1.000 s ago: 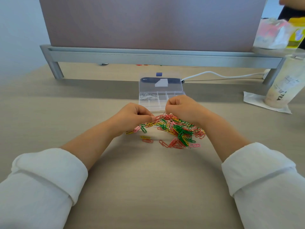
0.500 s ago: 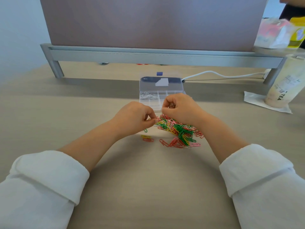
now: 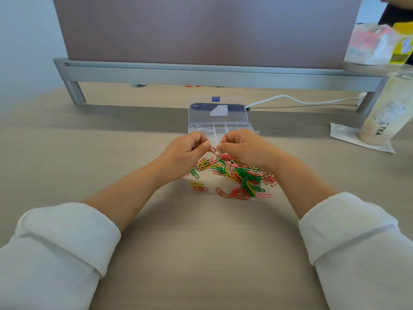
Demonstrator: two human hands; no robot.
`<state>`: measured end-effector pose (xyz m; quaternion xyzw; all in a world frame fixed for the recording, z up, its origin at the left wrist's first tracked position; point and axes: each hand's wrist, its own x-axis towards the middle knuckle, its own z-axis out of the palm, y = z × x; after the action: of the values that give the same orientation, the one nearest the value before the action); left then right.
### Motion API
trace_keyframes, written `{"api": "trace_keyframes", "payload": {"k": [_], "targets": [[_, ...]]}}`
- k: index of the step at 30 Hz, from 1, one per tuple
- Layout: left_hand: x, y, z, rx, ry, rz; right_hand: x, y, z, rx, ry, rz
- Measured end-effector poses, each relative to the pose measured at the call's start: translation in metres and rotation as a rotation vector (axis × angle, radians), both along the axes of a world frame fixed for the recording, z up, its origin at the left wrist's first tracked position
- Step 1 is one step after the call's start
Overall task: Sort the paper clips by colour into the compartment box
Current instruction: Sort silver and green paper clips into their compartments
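Just above the far edge of the pile of paper clips, a single reddish clip is pinched between thumb and forefinger of the left hand, whose other fingers are curled in. The right hand faces it, fingers curled too, its tips close against the clip's lower end; whether they grip it I cannot tell. The pile lies on the table under and in front of the right hand, a tangle of green, yellow, red and pink, with a few stray clips near its left side. Just behind the hands sits the clear compartment box, lid open and laid back, white clips in its far-left compartment. Farther off are a grey monitor riser, a white cable and, at the right, a cup marked TEA on a napkin.
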<state>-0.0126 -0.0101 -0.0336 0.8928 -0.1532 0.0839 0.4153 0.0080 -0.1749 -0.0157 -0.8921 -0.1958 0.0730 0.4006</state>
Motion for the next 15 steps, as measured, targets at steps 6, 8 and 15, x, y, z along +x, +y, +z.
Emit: {"api": "trace_keyframes", "payload": {"k": [6,8,15], "targets": [[0.0005,-0.0024,-0.0036,0.090,0.004,0.007,0.0018,-0.0001,-0.0031,0.033,0.065,0.035],[-0.0007,-0.0025,-0.0032,0.224,-0.037,-0.018,0.0018,0.0002,-0.0049,-0.001,0.048,0.041],[-0.0026,-0.0014,-0.0036,0.450,-0.093,-0.053,0.0006,0.0021,-0.0029,-0.047,-0.046,0.012]]}}
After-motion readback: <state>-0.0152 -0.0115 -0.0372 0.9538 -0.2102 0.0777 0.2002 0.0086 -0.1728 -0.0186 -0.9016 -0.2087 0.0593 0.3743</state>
